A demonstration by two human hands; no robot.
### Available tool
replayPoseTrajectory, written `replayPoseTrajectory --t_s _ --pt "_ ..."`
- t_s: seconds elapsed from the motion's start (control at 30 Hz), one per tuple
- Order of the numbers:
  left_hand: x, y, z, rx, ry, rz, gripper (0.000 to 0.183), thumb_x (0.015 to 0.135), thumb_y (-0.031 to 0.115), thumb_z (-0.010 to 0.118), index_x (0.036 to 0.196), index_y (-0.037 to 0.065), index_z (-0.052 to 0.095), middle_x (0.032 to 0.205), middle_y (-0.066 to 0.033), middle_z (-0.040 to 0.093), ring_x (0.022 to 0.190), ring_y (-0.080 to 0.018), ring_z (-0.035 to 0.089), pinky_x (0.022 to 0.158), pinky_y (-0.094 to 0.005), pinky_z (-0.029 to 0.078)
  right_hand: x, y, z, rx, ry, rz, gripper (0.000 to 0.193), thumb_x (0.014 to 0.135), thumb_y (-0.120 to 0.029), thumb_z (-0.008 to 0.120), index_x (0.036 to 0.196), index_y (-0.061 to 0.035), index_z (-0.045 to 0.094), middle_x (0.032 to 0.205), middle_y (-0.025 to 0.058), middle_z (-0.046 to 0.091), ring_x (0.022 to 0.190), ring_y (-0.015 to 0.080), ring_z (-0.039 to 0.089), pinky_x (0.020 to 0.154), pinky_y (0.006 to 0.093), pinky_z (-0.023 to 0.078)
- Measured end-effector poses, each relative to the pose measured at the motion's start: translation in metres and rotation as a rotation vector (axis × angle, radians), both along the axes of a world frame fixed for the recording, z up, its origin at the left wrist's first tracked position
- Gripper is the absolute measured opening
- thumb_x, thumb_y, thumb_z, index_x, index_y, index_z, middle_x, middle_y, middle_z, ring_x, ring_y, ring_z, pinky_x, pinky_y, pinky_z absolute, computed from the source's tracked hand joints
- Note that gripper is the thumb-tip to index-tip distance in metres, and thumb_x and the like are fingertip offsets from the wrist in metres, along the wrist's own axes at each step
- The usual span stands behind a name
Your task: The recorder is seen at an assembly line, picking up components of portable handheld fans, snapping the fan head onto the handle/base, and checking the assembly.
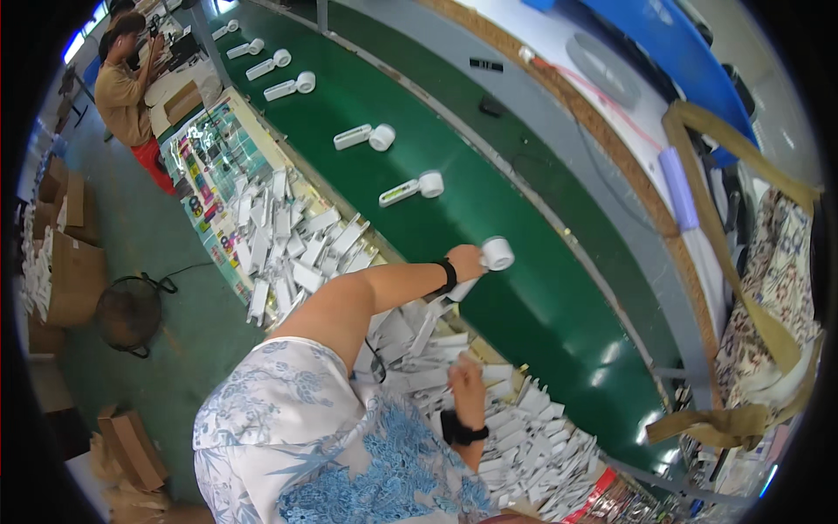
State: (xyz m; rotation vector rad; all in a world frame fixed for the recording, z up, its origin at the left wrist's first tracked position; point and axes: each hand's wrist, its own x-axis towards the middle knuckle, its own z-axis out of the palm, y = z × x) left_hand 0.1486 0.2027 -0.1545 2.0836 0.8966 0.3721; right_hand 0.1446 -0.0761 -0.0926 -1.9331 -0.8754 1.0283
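Over the near edge of the green conveyor belt, my left hand is closed around a white plastic part with a round head. The round head sticks out past my fingers, and a pale flat handle shows below them. My right hand is above a heap of white plastic handle-shaped pieces, close to my body. Its fingers are smeared by motion, so I cannot make out whether they hold anything. Similar round-headed parts, such as one white part, lie spaced out along the belt.
Another pile of white pieces covers the bench to the left. Beyond it, a person works at a table. A black floor fan and cardboard boxes stand on the floor. Across the belt are a shelf and a strapped bag.
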Motion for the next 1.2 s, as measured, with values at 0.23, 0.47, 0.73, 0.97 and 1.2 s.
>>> replayPoseTrajectory --t_s 0.23,0.47,0.73,0.97,1.2 --pt "0.031 0.071 -0.062 0.082 0.255 0.191 0.029 0.078 0.013 0.052 0.104 0.003 0.044 0.090 -0.0213 0.062 0.088 -0.0373 0.059 0.075 -0.0460 0.047 -0.013 -0.017 0.016 -0.076 -0.116 -0.001 0.038 0.083 -0.027 0.058 0.112 -0.0028 0.054 0.081 0.0118 0.059 0.072 0.0201 0.057 0.066 0.0295 0.045" --pt "0.020 0.049 -0.069 0.227 0.227 0.289 0.041 0.078 0.020 0.057 0.112 0.004 0.040 0.103 -0.0186 0.055 0.096 -0.0378 0.054 0.081 -0.0470 0.045 -0.020 -0.031 0.023 -0.123 -0.157 0.082 0.041 0.084 -0.034 0.056 0.113 -0.0048 0.053 0.087 0.0137 0.061 0.079 0.0254 0.060 0.069 0.0327 0.047" --pt "-0.068 -0.018 0.057 0.043 -0.162 -0.571 0.030 0.077 0.022 0.057 0.100 0.002 0.058 0.095 -0.0146 0.062 0.087 -0.0277 0.060 0.076 -0.0341 0.048 -0.047 -0.039 0.046 -0.058 -0.145 0.140 0.040 0.083 -0.029 0.059 0.114 -0.0048 0.051 0.086 0.0124 0.063 0.074 0.0208 0.061 0.067 0.0301 0.048" --pt "-0.176 -0.061 0.233 0.164 -0.451 -0.684 0.019 0.082 0.017 0.060 0.097 0.007 0.064 0.087 -0.0103 0.065 0.074 -0.0212 0.064 0.066 -0.0286 0.050 -0.082 -0.049 0.068 0.094 -0.110 0.146 0.035 0.081 -0.021 0.062 0.109 -0.0019 0.054 0.079 0.0079 0.062 0.068 0.0152 0.060 0.063 0.0257 0.047" --pt "-0.210 -0.015 0.365 0.869 -0.801 -0.058 0.021 0.071 0.003 0.063 0.092 0.004 0.063 0.091 -0.0092 0.063 0.088 -0.0250 0.059 0.080 -0.0345 0.045 -0.104 -0.082 0.051 0.100 -0.160 0.050 0.039 0.082 -0.028 0.060 0.110 -0.0023 0.055 0.081 0.0112 0.061 0.071 0.0213 0.059 0.066 0.0298 0.047"
